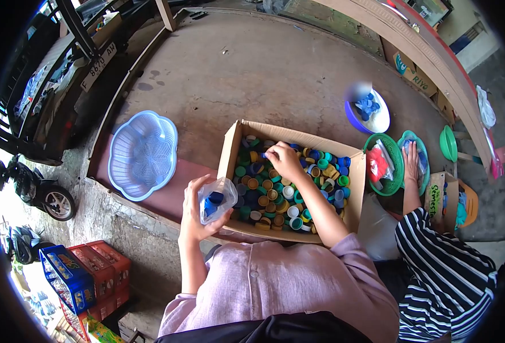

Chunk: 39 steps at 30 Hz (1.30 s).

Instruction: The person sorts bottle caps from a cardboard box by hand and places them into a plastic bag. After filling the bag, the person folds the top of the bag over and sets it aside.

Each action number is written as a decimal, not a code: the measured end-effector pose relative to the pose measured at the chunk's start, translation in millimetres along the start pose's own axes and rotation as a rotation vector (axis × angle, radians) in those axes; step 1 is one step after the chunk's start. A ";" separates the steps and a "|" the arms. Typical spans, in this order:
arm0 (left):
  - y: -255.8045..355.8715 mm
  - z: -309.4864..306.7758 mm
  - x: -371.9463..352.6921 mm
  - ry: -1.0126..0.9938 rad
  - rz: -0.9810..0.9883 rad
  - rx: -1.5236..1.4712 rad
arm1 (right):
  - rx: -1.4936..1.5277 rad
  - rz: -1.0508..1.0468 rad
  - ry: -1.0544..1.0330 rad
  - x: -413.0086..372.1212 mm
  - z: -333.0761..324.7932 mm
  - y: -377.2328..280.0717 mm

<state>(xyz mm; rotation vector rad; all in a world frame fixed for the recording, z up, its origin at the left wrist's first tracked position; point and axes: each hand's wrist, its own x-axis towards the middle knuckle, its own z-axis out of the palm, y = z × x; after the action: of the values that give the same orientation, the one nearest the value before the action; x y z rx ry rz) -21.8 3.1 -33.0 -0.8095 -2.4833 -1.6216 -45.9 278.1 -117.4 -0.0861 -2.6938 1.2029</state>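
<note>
My left hand (193, 214) is wrapped round a clear plastic bag (225, 194), held up by the near left corner of a cardboard box (324, 137). Dark blue bottle caps (213, 199) show inside the bag. The box holds a heap of loose bottle caps (287, 191) in blue, green, yellow and white. Over the far left part of the heap is my right hand (285, 162), its fingers closed in a pinch at a cap; the fingertips partly hide it.
A pale blue basket (114, 166) lies left of the box. On the right are a purple-rimmed bowl (351, 119) with blue pieces and a green basket (400, 171) with bagged pieces. Beside it, a co-worker's hand (413, 163) rests on a green dish. Crates (101, 263) stand lower left.
</note>
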 end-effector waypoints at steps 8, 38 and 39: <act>0.8 3.2 3.5 -0.039 -0.004 0.004 | 0.971 0.063 0.088 -45.7 -9.3 -94.0; -3.6 3.5 3.6 -0.035 0.052 0.138 | -0.460 -0.022 -0.060 -16.9 -34.0 2.7; -3.3 3.5 4.6 -0.035 0.058 0.138 | -0.567 -0.024 -0.053 -16.7 -29.9 7.2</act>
<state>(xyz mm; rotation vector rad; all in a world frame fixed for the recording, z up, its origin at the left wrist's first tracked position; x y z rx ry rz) -26.5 7.0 -35.8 -0.8889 -2.5363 -1.4120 -23.8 302.7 -105.8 -0.1004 -2.9841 0.4081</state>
